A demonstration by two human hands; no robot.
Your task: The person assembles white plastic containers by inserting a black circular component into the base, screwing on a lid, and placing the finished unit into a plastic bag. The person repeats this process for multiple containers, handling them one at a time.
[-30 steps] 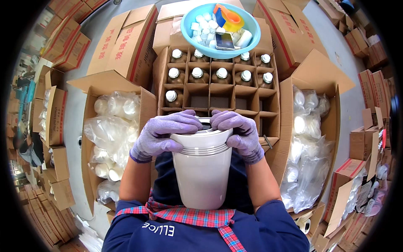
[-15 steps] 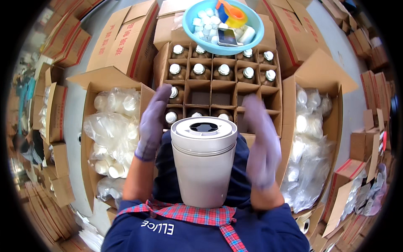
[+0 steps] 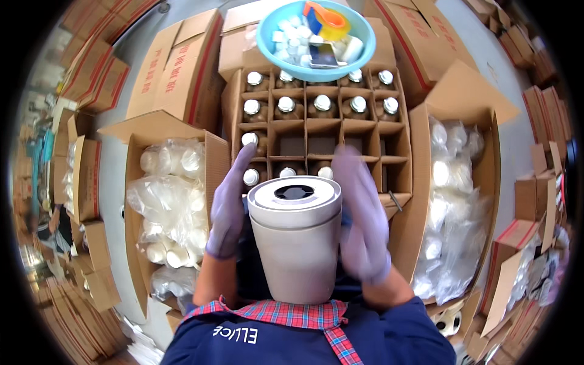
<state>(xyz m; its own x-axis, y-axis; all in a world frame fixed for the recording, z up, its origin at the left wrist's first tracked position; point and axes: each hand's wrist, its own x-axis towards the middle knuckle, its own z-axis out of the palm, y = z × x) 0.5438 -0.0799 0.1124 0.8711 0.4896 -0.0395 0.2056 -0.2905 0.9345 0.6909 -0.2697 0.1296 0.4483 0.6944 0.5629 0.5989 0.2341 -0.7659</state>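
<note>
A pale grey lidded canister [image 3: 295, 255] with a dark round opening in its lid stands upright close in front of my chest. My left hand [image 3: 228, 210], in a lilac glove, is raised on its left side with the fingers stretched out and nothing in it. On the other side my right hand [image 3: 365, 219], gloved alike and blurred, has its fingers extended and also holds nothing visible. Contact between either hand and the canister cannot be made out. Beyond them lies a divided carton [image 3: 325, 123] with several brown bottles [image 3: 286, 111] with white caps, some cells bare.
A blue basin [image 3: 261, 45] with white caps, an orange-and-yellow tape dispenser [image 3: 328, 24] and a phone [image 3: 323, 56] sits at the far end. Open cartons of bagged white pieces flank me, left [image 3: 137, 213] and right [image 3: 420, 182]. A thin dark rod [image 3: 395, 201] lies at the divided carton's right corner.
Both hands have come inward, the right one more, bringing them nearer the canister. The rod at the carton's corner has come into sight. The whole view has shifted slightly.
</note>
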